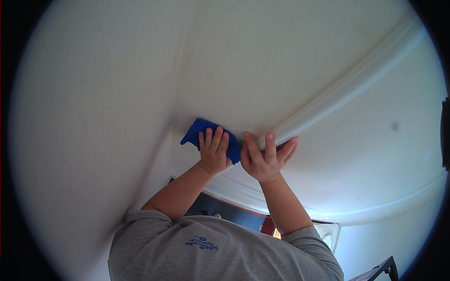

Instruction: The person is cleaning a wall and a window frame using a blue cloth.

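- Off-white wall (262, 61): it fills most of the view, strongest at 12 o'clock; whether part of it is ceiling, I cannot tell.
- Grey T-shirt (234, 262): at 6 o'clock, worn by the person, whose bare forearms reach up from its sleeves.
- White moulding (347, 89): it runs from 2 o'clock in to the right hand.
- Right hand (265, 159): just off centre toward 4 o'clock, fingers spread and released, lying at the moulding's near end, probably to steady the reach.
- Left hand (214, 152): toward 7 o'clock from centre, fingers extended over the blue cloth, not clenched; they seem to pin it flat so that it stays against the surface.
- Blue cloth (192, 134): under the left hand, one corner jutting toward 10 o'clock, its other end just beside the right hand.
- Blue print (201, 243): on the T-shirt, upside down here, small lettering around a round emblem; no other writing is clear.
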The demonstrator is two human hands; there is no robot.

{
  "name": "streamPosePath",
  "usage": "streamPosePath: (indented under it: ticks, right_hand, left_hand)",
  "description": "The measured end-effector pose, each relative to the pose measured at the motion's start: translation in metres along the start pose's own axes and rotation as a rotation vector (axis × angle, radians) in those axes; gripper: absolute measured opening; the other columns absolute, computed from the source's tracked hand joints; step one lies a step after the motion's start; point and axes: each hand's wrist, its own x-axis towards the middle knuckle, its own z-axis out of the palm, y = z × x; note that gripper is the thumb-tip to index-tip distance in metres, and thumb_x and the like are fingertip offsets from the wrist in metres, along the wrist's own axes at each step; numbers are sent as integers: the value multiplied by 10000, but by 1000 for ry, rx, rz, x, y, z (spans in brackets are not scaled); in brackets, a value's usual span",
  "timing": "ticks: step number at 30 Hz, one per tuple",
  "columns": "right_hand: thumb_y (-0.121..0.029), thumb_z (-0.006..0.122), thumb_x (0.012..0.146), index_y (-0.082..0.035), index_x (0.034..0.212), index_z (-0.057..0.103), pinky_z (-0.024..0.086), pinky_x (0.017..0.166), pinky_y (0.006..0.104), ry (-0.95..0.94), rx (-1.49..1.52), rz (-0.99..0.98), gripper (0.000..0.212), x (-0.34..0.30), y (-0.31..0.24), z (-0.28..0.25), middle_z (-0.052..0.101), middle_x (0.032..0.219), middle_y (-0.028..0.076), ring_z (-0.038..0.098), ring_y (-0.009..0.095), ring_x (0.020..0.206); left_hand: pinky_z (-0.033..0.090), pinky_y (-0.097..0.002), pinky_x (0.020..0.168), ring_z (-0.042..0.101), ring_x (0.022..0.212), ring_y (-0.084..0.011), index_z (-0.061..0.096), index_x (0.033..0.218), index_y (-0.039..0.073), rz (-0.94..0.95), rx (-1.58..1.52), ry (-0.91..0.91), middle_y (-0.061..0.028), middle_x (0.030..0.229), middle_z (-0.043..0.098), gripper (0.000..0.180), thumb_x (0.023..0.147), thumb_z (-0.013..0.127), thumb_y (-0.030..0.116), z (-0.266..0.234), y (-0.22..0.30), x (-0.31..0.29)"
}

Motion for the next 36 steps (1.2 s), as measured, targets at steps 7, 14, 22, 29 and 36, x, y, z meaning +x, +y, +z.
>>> streamPosePath:
  ticks: [7, 14, 22, 29, 36]
  right_hand:
    - [-351, 617, 817, -323, 1143, 729, 154, 1189, 556, 24, -44, 38, 346, -1, -7, 4, 432, 1524, -3, 323, 558, 1367]
    - [-274, 651, 797, -274, 1084, 752, 173, 1157, 610, -35, 19, 25, 304, -14, -6, -1, 434, 1517, 67, 288, 588, 1370]
    - [-277, 641, 792, -271, 1074, 754, 175, 1165, 592, 15, -10, 36, 303, -15, -7, 8, 468, 1491, 50, 308, 576, 1367]
    - [-292, 572, 829, -254, 1113, 741, 184, 1185, 533, 42, 32, 79, 334, -14, -9, 5, 538, 1430, -18, 420, 519, 1324]
    - [-250, 592, 833, -208, 1120, 626, 235, 1172, 542, 204, 231, 97, 293, -25, -7, 10, 535, 1390, 180, 466, 535, 1293]
  left_hand:
    - [40, -594, 1184, 116, 1497, -454, 304, 1514, -25, -167, -15, 30, -250, 1597, 227, 712, 914, 527, 287, -5, -30, -54]
    - [74, -574, 1188, 144, 1493, -452, 359, 1489, -29, -9, -3, -7, -243, 1586, 265, 682, 902, 532, 271, -10, 1, 37]
    - [104, -596, 1174, 162, 1478, -476, 232, 1531, -44, -139, 66, 99, -282, 1583, 225, 823, 907, 561, 381, -21, -60, 5]
    - [92, -599, 1176, 178, 1486, -446, 319, 1513, -20, -9, -47, -47, -237, 1584, 272, 730, 890, 531, 298, -20, -4, 40]
    - [101, -581, 1179, 193, 1471, -473, 303, 1513, -40, -135, 19, 118, -261, 1576, 271, 745, 890, 547, 288, -22, -42, 27]
